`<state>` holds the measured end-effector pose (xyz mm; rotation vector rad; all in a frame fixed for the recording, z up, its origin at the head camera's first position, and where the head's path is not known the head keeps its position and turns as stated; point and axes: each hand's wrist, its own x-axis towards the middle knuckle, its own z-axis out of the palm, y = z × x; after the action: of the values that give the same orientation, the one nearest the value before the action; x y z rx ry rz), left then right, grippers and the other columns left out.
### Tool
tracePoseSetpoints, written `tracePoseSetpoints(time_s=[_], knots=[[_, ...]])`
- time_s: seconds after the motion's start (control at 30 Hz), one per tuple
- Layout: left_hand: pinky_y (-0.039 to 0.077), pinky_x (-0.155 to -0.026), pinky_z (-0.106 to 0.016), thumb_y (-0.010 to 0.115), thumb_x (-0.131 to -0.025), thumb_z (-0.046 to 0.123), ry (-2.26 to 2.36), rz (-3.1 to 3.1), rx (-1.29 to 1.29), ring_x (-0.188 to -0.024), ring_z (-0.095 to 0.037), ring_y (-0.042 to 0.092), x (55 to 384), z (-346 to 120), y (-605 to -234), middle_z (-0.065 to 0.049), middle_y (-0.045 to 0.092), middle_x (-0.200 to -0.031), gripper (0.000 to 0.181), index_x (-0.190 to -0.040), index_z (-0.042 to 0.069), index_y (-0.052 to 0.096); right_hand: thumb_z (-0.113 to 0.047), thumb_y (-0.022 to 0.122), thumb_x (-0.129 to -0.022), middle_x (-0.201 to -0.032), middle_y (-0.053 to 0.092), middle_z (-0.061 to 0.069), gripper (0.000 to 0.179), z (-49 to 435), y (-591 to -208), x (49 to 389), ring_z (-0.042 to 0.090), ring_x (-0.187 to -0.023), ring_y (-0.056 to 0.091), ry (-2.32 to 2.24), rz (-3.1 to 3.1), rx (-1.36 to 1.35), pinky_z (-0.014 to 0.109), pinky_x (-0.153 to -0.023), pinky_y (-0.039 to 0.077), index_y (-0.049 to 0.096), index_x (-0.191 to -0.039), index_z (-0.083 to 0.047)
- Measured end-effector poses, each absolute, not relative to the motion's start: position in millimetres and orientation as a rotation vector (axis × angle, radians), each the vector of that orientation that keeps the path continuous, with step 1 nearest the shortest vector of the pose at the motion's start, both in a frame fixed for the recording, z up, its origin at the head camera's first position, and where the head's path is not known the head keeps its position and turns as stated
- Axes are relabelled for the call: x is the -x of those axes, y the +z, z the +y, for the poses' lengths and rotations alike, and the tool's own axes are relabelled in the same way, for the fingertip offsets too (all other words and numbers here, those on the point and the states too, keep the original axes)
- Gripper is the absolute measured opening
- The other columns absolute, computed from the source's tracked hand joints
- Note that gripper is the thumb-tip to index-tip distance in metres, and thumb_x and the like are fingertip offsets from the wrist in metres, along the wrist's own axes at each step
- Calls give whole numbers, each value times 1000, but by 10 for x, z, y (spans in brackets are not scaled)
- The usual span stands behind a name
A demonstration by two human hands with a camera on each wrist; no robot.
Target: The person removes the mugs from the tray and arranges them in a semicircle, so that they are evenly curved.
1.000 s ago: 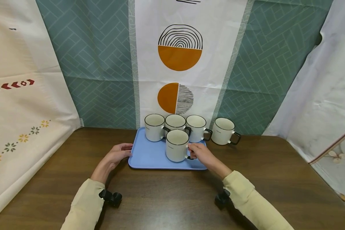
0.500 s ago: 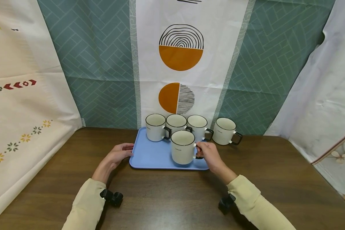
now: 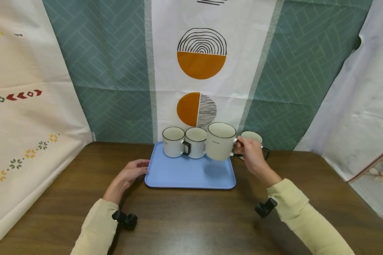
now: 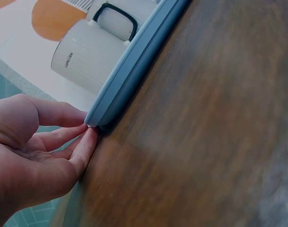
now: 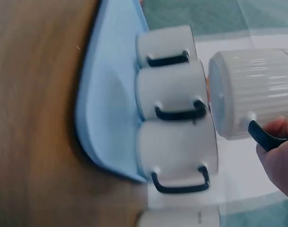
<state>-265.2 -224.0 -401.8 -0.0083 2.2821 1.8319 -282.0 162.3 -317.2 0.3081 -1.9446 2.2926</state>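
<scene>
My right hand grips the black handle of a white ribbed mug with a dark rim, held upright in the air. In the right wrist view this raised mug is above the row of mugs. My left hand pinches the left edge of a blue tray, thumb and fingers at its rim in the left wrist view. Along the tray's back stand a left mug, a middle mug and a right mug, which the raised mug hides in the head view.
Another white mug stands on the brown wooden table, right of the tray, partly behind my right hand. A patterned cloth hangs at the table's back edge. Light cloths hang at both sides.
My right hand has lifted the mug from the tray's front and moved it up, back and to the right, in front of the right mug. My left hand stays at the tray edge.
</scene>
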Motion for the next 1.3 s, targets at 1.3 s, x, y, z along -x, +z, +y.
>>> tracePoseSetpoints(time_s=[1.3], knots=[[33, -107, -50, 50, -92, -8, 1838, 2269, 5, -128, -42, 38, 2650, -2229, -4015, -35, 34, -141, 54, -141, -16, 30, -8, 40, -99, -58, 47, -3, 36, 3178, -3205, 3168, 5, -41, 41, 2098, -1623, 334, 18, -45, 43, 52, -66, -5]])
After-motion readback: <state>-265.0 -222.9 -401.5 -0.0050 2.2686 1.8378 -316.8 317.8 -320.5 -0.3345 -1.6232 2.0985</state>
